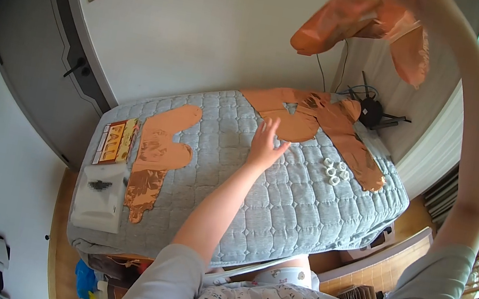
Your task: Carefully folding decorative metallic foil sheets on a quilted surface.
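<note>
Several copper-coloured foil shapes are in play, and one is off the bed (219,159): the raised foil (329,28) hangs in the air, seen against the wall above the far right corner. Your right hand (425,3) seems to be gripping it, judging by how it hangs (the fingers are blurred and cut by the top of the view, so the exact hold cannot be told).

Your left hand (267,146) is empty and open, fingers spread, at the near rim of the right-hand foil (353,149), which lies flat from the far edge towards the right edge; whether you touch it, you cannot tell from here. Along the left edge, a third foil (158,142) lies flat beside a yellow and orange packet (117,140), with a whitish plastic bag (97,211) nearer the front left corner. Small white rolls (335,180) sit together near the right edge.

The step in hand looks like handling and opening out the raised foil. Your next move probably calls for bringing it lower, where your free hand can catch a loose edge without creasing the thin film.
</note>
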The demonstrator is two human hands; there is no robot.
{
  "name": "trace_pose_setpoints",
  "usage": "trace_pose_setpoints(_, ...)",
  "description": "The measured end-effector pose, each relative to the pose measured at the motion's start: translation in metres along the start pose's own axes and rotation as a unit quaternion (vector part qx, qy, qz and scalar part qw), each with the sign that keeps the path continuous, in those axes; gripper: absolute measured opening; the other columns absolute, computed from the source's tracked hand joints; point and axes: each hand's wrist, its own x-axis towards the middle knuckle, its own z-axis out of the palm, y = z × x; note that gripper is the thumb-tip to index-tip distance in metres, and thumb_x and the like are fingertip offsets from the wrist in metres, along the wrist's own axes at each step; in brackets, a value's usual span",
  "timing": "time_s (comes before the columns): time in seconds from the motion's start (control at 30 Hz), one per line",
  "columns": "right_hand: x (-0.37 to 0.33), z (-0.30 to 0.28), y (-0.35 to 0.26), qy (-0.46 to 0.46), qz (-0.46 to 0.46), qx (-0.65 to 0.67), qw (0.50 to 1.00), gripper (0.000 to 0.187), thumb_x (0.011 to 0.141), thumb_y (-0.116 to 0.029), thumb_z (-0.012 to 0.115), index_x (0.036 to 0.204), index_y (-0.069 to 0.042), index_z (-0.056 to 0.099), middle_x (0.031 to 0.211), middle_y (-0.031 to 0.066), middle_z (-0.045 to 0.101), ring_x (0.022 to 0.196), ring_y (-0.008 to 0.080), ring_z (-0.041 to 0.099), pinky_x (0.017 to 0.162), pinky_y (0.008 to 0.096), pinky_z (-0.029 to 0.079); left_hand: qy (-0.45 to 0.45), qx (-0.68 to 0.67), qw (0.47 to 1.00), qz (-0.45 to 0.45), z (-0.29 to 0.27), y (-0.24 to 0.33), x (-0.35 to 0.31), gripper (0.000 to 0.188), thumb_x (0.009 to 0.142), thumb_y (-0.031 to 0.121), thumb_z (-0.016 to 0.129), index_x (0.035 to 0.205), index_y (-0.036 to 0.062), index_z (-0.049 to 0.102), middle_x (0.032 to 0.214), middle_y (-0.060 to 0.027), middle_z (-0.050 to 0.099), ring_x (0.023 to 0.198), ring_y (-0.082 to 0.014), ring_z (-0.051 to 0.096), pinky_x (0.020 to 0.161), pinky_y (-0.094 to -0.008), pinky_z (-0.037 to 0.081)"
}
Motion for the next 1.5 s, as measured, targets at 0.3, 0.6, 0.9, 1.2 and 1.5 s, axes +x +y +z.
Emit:
trace_pose_setpoints(0.3, -0.248, -0.026, -0.144, 0.036, -0.267, 0.098, 0.958, 0.022, 0.08, -0.031, 0.075, 0.095, -0.018, 0.066, 0.095, 0.0013, 0.072, 0.072, 0.0214, 0.064, 0.061, 0.0393, 0.046, 0.257, -0.099, 0.935, 0.223, -0.169, 0.12, -0.04, 0.107, 0.075, 0.039, 0.092, 0.159, 0.0085, 0.032, 0.16, -0.0178, 0.034, 0.148, -0.0366, 0.033, 0.121, -0.0554, 0.02)
trace_pose_setpoints(0.6, -0.253, -0.019, -0.092, 0.068, -0.2, 0.294, 0.932, 0.023, 0.101, -0.036, 0.06, 0.093, -0.015, 0.058, 0.093, 0.0093, 0.072, 0.066, 0.0199, 0.055, 0.063, 0.0349, 0.044, -0.275, -0.275, 0.903, 0.181, -0.293, 0.154, -0.137, 0.029, 0.081, 0.027, 0.086, 0.089, 0.0152, 0.061, 0.092, 0.0037, 0.069, 0.096, -0.0175, 0.067, 0.093, -0.0392, 0.048)
trace_pose_setpoints(0.9, -0.125, 0.166, -0.11, -0.139, 0.03, 0.534, 0.833, 0.011, 0.102, -0.013, 0.063, 0.098, -0.002, 0.065, 0.095, 0.0036, 0.064, 0.086, 0.0132, 0.06, 0.079, 0.0288, 0.049, -0.243, -0.472, 0.84, -0.109, -0.295, 0.108, -0.199, 0.083, 0.091, 0.044, 0.081, 0.154, 0.0108, 0.039, 0.124, -0.0073, 0.064, 0.114, -0.0174, 0.062, 0.097, -0.0358, 0.047)
trace_pose_setpoints(1.2, -0.112, 0.358, -0.164, -0.2, 0.01, 0.385, 0.901, 0.025, 0.101, -0.025, 0.066, 0.113, -0.003, 0.066, 0.105, 0.0142, 0.07, 0.104, 0.0331, 0.068, 0.09, 0.041, 0.054, -0.16, -0.378, 0.83, -0.379, -0.269, 0.039, -0.194, 0.075, 0.097, 0.013, 0.072, 0.16, 0.0084, 0.033, 0.098, -0.0051, 0.071, 0.086, -0.0097, 0.065, 0.076, -0.0257, 0.052)
trace_pose_setpoints(1.5, -0.226, 0.325, -0.238, -0.308, 0.039, 0.305, 0.9, 0.044, 0.098, -0.041, 0.062, 0.128, -0.01, 0.066, 0.138, 0.0137, 0.061, 0.126, 0.0357, 0.058, 0.105, 0.0457, 0.049, -0.125, -0.075, 0.933, -0.33, -0.268, -0.019, -0.205, 0.067, 0.094, 0.02, 0.074, 0.152, 0.0048, 0.045, 0.094, -0.0093, 0.074, 0.087, -0.0195, 0.07, 0.077, -0.0354, 0.054)
